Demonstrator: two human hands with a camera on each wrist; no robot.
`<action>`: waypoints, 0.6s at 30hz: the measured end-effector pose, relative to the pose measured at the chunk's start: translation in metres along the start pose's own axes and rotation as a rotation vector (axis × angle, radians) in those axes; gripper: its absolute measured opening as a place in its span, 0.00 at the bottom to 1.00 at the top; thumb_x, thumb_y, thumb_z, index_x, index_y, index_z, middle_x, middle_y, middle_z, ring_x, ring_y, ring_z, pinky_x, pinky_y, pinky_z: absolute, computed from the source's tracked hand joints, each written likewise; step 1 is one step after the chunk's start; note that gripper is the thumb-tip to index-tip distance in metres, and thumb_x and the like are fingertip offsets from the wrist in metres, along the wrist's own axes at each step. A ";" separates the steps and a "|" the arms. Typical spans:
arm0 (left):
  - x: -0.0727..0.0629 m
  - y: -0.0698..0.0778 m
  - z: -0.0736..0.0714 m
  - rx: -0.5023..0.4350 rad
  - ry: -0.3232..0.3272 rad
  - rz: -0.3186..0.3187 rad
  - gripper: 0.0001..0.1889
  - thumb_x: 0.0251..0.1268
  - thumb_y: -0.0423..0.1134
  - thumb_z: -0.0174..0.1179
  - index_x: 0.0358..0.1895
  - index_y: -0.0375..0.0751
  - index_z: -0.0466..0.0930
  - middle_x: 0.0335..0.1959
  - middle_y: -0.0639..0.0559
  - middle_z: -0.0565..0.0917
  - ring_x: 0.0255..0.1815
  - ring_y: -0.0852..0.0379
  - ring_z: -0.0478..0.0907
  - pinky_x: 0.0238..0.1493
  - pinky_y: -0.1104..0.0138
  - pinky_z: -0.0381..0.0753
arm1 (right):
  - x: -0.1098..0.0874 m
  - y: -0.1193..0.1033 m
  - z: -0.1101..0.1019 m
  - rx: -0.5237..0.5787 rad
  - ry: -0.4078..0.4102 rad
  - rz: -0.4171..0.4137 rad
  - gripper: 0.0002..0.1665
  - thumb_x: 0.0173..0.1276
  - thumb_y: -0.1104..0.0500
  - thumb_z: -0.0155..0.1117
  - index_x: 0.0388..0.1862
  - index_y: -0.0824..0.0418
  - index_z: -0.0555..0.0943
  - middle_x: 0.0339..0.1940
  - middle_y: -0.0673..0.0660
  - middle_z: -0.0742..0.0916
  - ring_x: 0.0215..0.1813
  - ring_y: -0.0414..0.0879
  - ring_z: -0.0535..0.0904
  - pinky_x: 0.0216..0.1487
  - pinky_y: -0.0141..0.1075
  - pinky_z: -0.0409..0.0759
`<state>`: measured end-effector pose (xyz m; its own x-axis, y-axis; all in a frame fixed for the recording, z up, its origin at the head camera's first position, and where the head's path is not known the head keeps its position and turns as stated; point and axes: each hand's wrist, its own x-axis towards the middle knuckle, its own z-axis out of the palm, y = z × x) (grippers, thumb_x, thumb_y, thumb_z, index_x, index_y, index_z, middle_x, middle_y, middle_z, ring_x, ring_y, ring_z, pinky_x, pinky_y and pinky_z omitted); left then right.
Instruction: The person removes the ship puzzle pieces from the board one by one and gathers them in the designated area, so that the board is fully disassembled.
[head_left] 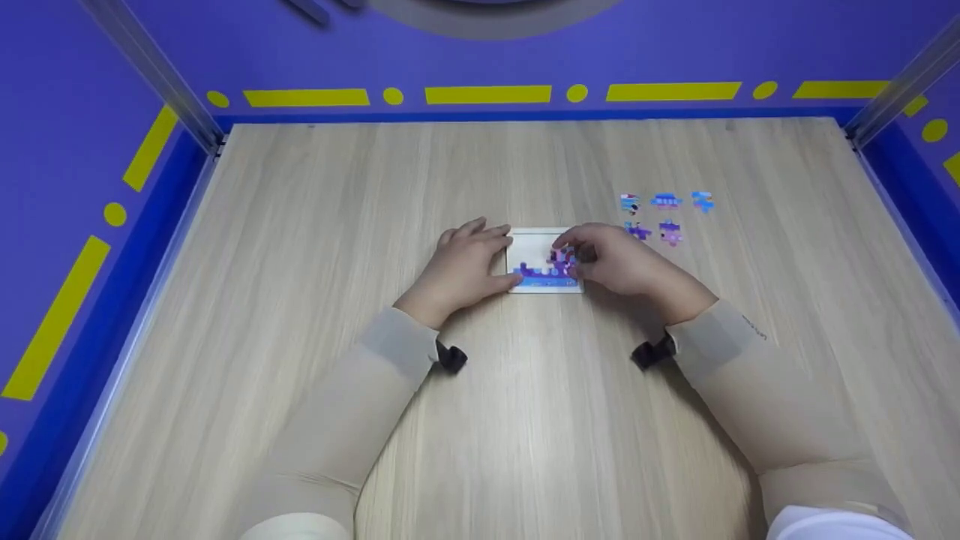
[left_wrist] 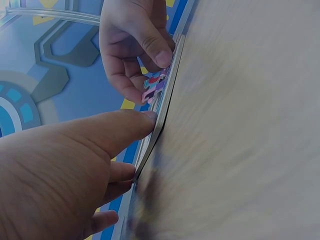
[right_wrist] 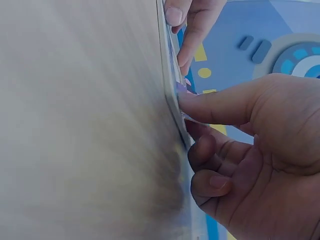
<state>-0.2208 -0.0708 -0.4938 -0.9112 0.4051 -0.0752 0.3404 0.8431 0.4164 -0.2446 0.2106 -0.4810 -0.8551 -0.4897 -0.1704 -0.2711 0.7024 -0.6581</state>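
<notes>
In the head view, the left hand (head_left: 463,267), fingers apart, steadies the tray (head_left: 529,247) on the table (head_left: 555,435). In the left wrist view, the right hand (left_wrist: 135,45) seems to pinch a puzzle piece (left_wrist: 154,87) at the tray's right; better level it gently. In the right wrist view, this grip is partly covered.

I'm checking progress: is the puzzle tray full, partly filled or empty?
Partly filled: the tray has pieces along its near edge but bare white beyond.

Remotely, I noted a wood-grain table (head_left: 547,435) bearing 1 puzzle tray (head_left: 529,249) and, to its right, 5 loose puzzle pieces (head_left: 665,201).
</notes>
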 end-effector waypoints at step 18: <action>0.000 0.000 -0.001 0.000 -0.011 0.000 0.38 0.79 0.63 0.69 0.83 0.46 0.78 0.90 0.53 0.71 0.96 0.40 0.57 0.93 0.39 0.56 | -0.005 0.012 -0.031 0.273 0.093 0.076 0.26 0.78 0.65 0.72 0.72 0.55 0.89 0.60 0.59 0.88 0.53 0.49 0.81 0.45 0.31 0.82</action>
<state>-0.2208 -0.0715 -0.4927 -0.9086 0.4088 -0.0853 0.3401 0.8430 0.4168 -0.2575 0.2371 -0.4652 -0.9085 -0.3828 -0.1676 -0.0864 0.5645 -0.8209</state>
